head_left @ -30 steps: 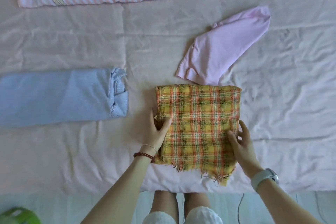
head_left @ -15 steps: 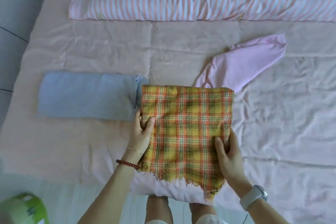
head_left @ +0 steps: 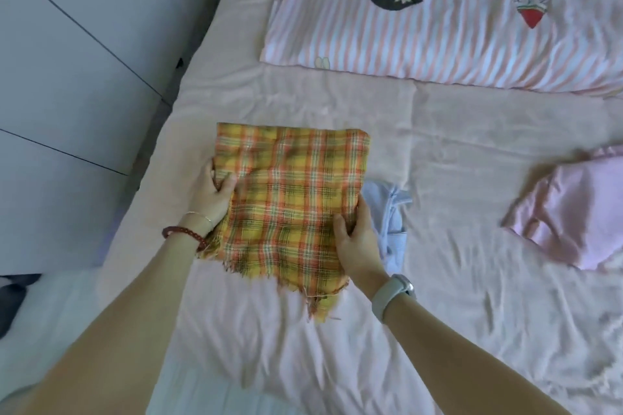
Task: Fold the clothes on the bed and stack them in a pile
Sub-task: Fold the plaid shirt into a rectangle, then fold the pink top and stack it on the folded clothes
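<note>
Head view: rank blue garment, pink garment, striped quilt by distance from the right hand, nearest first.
From the right hand:
1. Blue garment, right beside it, mostly under the plaid cloth.
2. Pink garment, off to the right.
3. Striped quilt, at the bed's far end.

The plaid cloth (head_left: 290, 199) looks coarsely woven, matt, frayed along its near edge; the pink bedsheet (head_left: 455, 131) is soft, matt, wrinkled fabric.
</note>
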Tool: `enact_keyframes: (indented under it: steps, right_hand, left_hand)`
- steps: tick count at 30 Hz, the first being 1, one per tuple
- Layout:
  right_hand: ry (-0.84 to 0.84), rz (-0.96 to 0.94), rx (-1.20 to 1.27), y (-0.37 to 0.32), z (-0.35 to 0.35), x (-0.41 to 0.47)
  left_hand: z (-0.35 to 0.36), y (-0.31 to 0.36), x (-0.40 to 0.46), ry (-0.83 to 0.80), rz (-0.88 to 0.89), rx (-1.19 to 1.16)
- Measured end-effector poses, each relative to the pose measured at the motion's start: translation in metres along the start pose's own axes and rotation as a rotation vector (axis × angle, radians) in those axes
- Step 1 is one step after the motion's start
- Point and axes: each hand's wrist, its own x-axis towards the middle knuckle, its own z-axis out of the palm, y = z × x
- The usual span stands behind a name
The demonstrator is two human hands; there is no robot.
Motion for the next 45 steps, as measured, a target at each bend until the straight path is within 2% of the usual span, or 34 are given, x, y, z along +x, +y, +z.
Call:
enact_keyframes:
  steps: [2, 4, 5, 7, 8, 9, 11, 15, 19, 23, 26, 28, 30, 32, 34, 36, 38, 40, 42, 44, 45]
  right_hand:
    - [-0.012, 0.141, -0.189, 0.006, 0.014, 0.010]
    - [0.063, 0.229, -0.472, 0.010, 0.022, 0.012]
    - [0.135, 0.189, -0.581, 0.007, 0.025, 0.009]
    - [0.279, -0.076, -0.737, -0.002, 0.032, 0.001]
    - [0.320, -0.248, -0.811, -0.004, 0.037, -0.001]
    - [0.311, -0.387, -0.882, -0.004, 0.042, 0.000]
    - [0.200, -0.486, -0.989, -0.001, 0.050, 0.009]
    - [-0.024, -0.245, -1.096, 0.022, 0.042, 0.038]
    - [-0.133, -0.119, -1.092, 0.046, 0.034, 0.054]
    - [-0.223, -0.182, -0.968, 0.029, 0.022, 0.053]
    - [-0.095, -0.336, -0.753, 0.016, -0.019, 0.032]
    - [0.048, -0.374, -0.750, 0.022, -0.058, 0.014]
    - [0.196, -0.331, -0.810, 0.036, -0.105, 0.001]
    - [0.315, -0.236, -0.908, 0.053, -0.159, -0.003]
    - [0.347, -0.064, -1.005, 0.071, -0.215, 0.001]
    - [0.267, 0.131, -1.133, 0.092, -0.267, 0.010]
    - [0.139, 0.199, -1.289, 0.114, -0.310, 0.023]
    - [0.046, 0.168, -1.313, 0.132, -0.337, 0.035]
    - [0.052, 0.106, -1.218, 0.145, -0.350, 0.042]
    - [0.159, 0.072, -1.059, 0.147, -0.352, 0.044]
    - [0.223, 0.070, -0.945, 0.142, -0.351, 0.039]
  left_hand:
    - [0.007, -0.019, 0.013, -0.033, -0.110, 0.176]
    - [0.010, -0.021, 0.013, 0.076, -0.203, 0.421]
    - [0.012, -0.018, 0.007, 0.155, -0.115, 0.542]
    - [0.024, -0.015, -0.006, 0.250, 0.247, 0.676]
    - [0.032, -0.015, -0.011, 0.238, 0.398, 0.716]
    - [0.039, -0.016, -0.014, 0.187, 0.474, 0.756]
    - [0.053, -0.022, -0.011, 0.040, 0.415, 0.790]
    - [0.067, -0.053, 0.014, -0.090, 0.191, 0.724]
    - [0.073, -0.066, 0.024, -0.162, 0.158, 0.805]
    - [0.068, -0.041, 0.022, -0.173, 0.104, 0.931]
    - [0.070, -0.003, 0.000, 0.029, 0.140, 0.860]
    - [0.089, 0.030, -0.024, 0.111, 0.221, 0.735]
    - [0.124, 0.065, -0.051, 0.124, 0.361, 0.623]
    - [0.170, 0.096, -0.079, 0.065, 0.519, 0.533]
    - [0.223, 0.118, -0.105, -0.114, 0.582, 0.480]
    - [0.276, 0.122, -0.129, -0.395, 0.456, 0.536]
    - [0.321, 0.113, -0.149, -0.571, 0.328, 0.674]
    - [0.347, 0.104, -0.161, -0.599, 0.270, 0.791]
    - [0.355, 0.101, -0.162, -0.539, 0.247, 0.830]
    - [0.352, 0.108, -0.157, -0.456, 0.260, 0.716]
    - [0.350, 0.113, -0.154, -0.413, 0.258, 0.555]
